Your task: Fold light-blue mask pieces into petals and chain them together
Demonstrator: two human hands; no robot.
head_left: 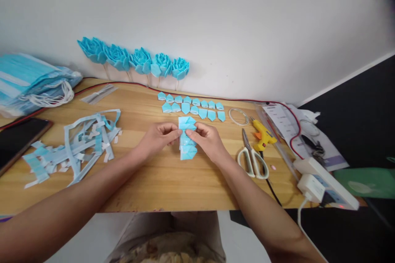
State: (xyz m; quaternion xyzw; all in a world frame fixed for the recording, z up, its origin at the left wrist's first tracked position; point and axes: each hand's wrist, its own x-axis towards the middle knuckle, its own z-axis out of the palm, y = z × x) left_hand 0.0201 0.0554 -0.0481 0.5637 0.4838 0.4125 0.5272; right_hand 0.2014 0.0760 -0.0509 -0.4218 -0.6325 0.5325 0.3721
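Above the wooden table (138, 197), my two hands hold a light-blue folded strip (187, 151) with pointed folds along its right side. My left hand (162, 136) pinches its left edge between thumb and fingers. From the right, my right hand (207, 137) grips it near the middle, thumb on top. Fingers cover part of the strip's centre. Just beyond the hands lie two rows of small folded blue petals (185, 107). Several blue rose-like flowers (141, 61) on thin sticks lean against the wall behind them.
On the left are mask scraps (69, 152), a phone (21, 141) and stacked blue masks (27, 76). To the right lie scissors (248, 154), a yellow glue gun (263, 134), a tape ring (238, 116) and a power strip (328, 185). A red-black cable (200, 97) runs along the back.
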